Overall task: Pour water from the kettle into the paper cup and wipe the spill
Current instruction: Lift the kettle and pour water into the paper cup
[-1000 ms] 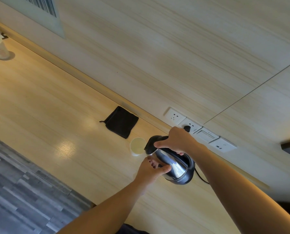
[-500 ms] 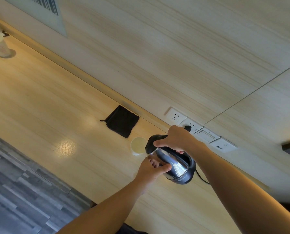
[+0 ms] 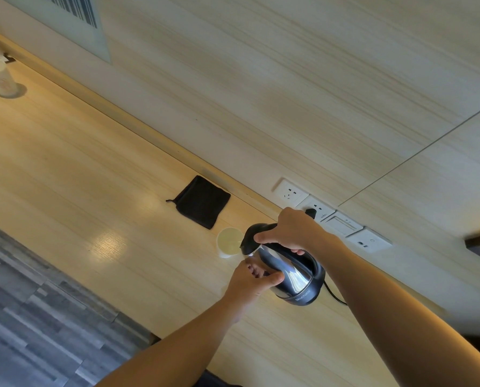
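Head view – both hands (image 3: pixel 291 233) grip the kettle (image 3: pixel 291 275), tilted over the paper cup (image 3: pixel 229 243)

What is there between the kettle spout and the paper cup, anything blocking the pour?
Nothing visible. The kettle, held by the right hand at the handle and steadied by the left hand, is tilted with its spout at the paper cup rim. The black cloth lies beyond the cup, off that line.

Tilted head view, down over countertop (image 3: pixel 65 169)
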### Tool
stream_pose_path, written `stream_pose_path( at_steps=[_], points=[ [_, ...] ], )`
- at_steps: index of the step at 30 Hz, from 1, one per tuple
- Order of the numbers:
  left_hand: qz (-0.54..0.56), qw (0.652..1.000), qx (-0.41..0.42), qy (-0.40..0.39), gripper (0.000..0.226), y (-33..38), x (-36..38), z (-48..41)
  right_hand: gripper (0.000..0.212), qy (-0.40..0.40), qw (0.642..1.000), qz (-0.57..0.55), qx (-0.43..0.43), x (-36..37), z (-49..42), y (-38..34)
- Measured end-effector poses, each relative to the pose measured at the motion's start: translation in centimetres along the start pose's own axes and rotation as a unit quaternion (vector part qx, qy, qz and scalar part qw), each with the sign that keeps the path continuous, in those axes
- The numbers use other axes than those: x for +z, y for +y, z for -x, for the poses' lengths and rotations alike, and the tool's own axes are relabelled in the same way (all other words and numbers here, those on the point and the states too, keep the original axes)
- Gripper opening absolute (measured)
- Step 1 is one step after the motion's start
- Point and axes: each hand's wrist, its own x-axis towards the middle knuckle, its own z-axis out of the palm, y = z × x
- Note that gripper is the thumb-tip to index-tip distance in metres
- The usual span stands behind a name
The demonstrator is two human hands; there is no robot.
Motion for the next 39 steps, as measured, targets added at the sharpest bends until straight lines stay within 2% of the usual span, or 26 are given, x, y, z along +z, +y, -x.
stream_pose_path(
  at_steps=[6,14,18,20,25,27,30,34,39],
  points=[
    [-0.001,1.000,-0.007,-0.006,0.056,0.4,0.0,0.3,0.052,0.005,1.000,-0.002,-0.002,0.0,0.0,0.1],
    [-0.003,1.000,-0.016,0.003,0.067,0.2,0.0,0.2,0.053,0.001,1.000,-0.010,-0.003,0.4,-0.4,0.6],
    [-0.019,1.000,-0.013,0.005,0.045,0.1,0.0,0.1,0.055,0.008,1.000,-0.016,-0.005,0.8,-0.8,1.2],
    [-0.019,1.000,-0.008,0.008,0.041,0.0,0.0,0.2,0.056,0.009,1.000,-0.024,-0.004,1.1,-1.0,1.9],
    [-0.037,0.999,0.004,0.032,0.084,0.3,0.5,0.3,0.063,0.022,0.998,-0.066,-0.006,1.9,-0.6,4.2],
    [-0.064,0.996,0.022,0.055,0.087,0.3,0.9,0.4,0.060,0.031,0.995,-0.091,-0.015,2.2,-0.2,5.3],
    [-0.148,0.983,0.079,0.068,0.080,0.3,1.4,0.3,0.053,0.051,0.990,-0.131,-0.023,3.0,0.7,7.5],
    [-0.292,0.941,0.151,0.080,0.075,1.1,2.9,0.4,0.038,0.076,0.964,-0.255,-0.012,4.9,2.4,11.8],
    [-0.371,0.904,0.203,0.063,0.082,1.0,5.4,-0.4,0.032,0.139,0.926,-0.350,0.010,6.9,4.2,16.6]
  ],
)
